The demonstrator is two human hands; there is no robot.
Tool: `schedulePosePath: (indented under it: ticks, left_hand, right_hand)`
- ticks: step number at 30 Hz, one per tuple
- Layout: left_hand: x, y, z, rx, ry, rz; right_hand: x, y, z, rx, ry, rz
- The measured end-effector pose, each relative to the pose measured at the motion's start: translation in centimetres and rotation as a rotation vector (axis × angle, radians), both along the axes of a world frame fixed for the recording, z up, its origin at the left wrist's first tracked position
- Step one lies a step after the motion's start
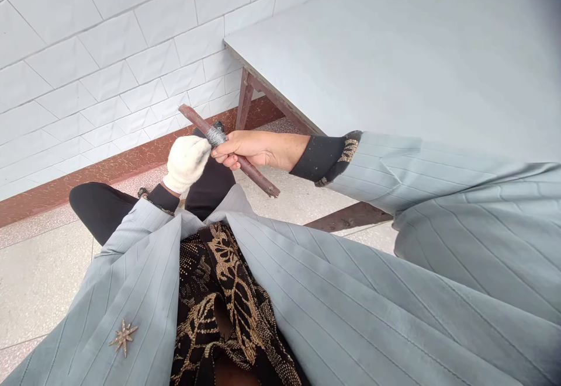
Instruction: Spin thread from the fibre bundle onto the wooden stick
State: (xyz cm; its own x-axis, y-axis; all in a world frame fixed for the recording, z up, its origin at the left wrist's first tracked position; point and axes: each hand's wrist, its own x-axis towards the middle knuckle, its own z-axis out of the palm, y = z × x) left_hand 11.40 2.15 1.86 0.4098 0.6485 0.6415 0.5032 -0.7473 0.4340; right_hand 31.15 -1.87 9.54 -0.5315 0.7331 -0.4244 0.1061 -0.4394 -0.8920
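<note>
A brown wooden stick (258,177) lies slantwise across the space before me, with grey metal wire (215,136) wound in a tight band round its middle. My right hand (249,145) is bare and closed round the stick, its thumb close by the wire band. In a white knitted glove, my left hand (188,161) is closed like a fist right beside the wound wire. Its fingertips are hidden, so what it holds, if anything, does not show. A small black object (218,125) peeks out behind the stick and is mostly covered.
A pale table top (394,59) on brown legs (244,98) stands at the right. White wall tiles (109,65) with a reddish-brown skirting (56,196) run along the left and back. My dark-clad knees (103,208) are below the hands, over a speckled floor (39,281).
</note>
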Motion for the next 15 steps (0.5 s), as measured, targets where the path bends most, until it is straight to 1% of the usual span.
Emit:
schedulePosePath:
  ticks: [2,4,6,7,9,11,12,13,15]
  left_hand:
    - [0.1,-0.2,0.1,0.003,0.009,0.0]
    - [0.4,-0.8,0.4,-0.023,-0.01,0.006]
    - [0.6,-1.4,1.0,-0.132,-0.076,-0.001]
    - [0.6,-1.7,1.3,-0.239,-0.12,-0.033]
    - [0.7,-1.9,2.0,-0.543,-0.208,-0.152]
    - [0.6,-1.8,2.5,-0.853,-0.242,-0.286]
    - [0.6,-1.6,2.7,-0.969,-0.239,-0.324]
    - [0.7,-1.5,2.8,-1.063,-0.229,-0.336]
    - [0.8,-1.2,2.9,-1.194,-0.207,-0.314]
  right_hand:
    - [0.1,0.2,0.0,0.026,-0.056,0.003]
    - [0.2,0.4,0.0,0.084,-0.138,-0.012]
    - [0.3,0.5,0.0,0.154,-0.226,-0.015]
    - [0.4,0.6,0.1,0.193,-0.273,-0.009]
    - [0.5,0.5,0.3,0.288,-0.383,0.01]
    - [0.6,0.5,0.4,0.391,-0.524,0.056]
    - [0.7,0.5,0.4,0.436,-0.588,0.093]
    - [0.8,0.5,0.4,0.473,-0.635,0.138]
    - [0.9,0.7,0.2,0.52,-0.684,0.219]
